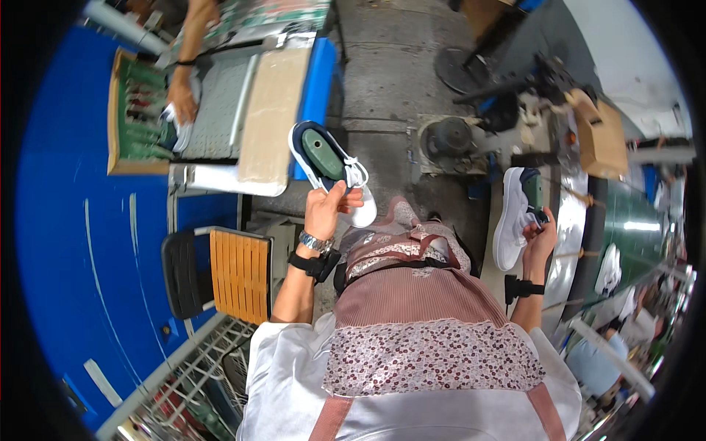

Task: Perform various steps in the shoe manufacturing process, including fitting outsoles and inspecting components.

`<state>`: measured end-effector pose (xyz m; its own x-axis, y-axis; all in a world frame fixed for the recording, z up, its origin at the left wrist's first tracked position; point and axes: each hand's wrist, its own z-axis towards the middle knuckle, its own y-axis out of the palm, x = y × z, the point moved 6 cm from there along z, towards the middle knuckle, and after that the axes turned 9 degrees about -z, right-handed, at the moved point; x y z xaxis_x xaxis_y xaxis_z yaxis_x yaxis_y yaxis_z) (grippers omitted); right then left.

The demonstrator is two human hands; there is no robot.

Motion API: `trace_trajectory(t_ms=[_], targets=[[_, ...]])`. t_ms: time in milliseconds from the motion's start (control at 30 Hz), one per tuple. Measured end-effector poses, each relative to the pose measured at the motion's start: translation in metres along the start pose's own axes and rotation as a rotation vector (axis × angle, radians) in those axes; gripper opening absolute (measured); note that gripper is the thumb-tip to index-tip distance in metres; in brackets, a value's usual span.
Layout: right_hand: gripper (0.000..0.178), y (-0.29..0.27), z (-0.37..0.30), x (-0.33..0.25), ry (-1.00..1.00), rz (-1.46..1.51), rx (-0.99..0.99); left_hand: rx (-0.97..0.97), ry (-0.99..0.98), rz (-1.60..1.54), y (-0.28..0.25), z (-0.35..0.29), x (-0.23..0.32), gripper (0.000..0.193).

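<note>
My left hand [327,213] is closed around the front of a white low shoe [362,212], thumb over the laces. A green shoe last [323,156] with a small hole on top fills its dark blue lining. Out to the right, my right hand [540,234] grips a second white shoe [507,220] by its laced upper. That shoe is tipped on its side, its white sole edge facing left, and a green last [535,192] shows in its opening. Both shoes are held in the air. Some fingers of my right hand are hidden behind the shoe.
At the upper left, another person's hand [182,99] touches a shoe by a machine's conveyor bed [215,110]. A beige board [272,117] lies at its end. A wooden-slat chair [240,275] stands left of me. On the right runs a green conveyor [629,220] bearing a white shoe [609,268].
</note>
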<state>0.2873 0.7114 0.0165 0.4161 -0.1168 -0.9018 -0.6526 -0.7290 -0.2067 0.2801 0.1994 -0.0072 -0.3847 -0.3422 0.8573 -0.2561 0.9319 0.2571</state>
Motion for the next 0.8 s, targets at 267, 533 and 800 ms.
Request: trace_trajectory(t_ms=[267, 533, 800], targets=[[0.049, -0.204, 0.121, 0.015, -0.061, 0.206, 0.158, -0.159, -0.004, 0.192, 0.167, -0.023, -0.068, 0.042], [0.047, -0.372, 0.275, 0.098, 0.003, 0.336, 0.240, -0.518, -0.152, -0.041, 0.400, -0.075, -0.134, 0.049], [0.068, -0.191, 0.129, -0.013, -0.001, 0.423, -0.753, -0.678, -0.289, -0.266, 0.514, -0.134, -0.122, 0.045]])
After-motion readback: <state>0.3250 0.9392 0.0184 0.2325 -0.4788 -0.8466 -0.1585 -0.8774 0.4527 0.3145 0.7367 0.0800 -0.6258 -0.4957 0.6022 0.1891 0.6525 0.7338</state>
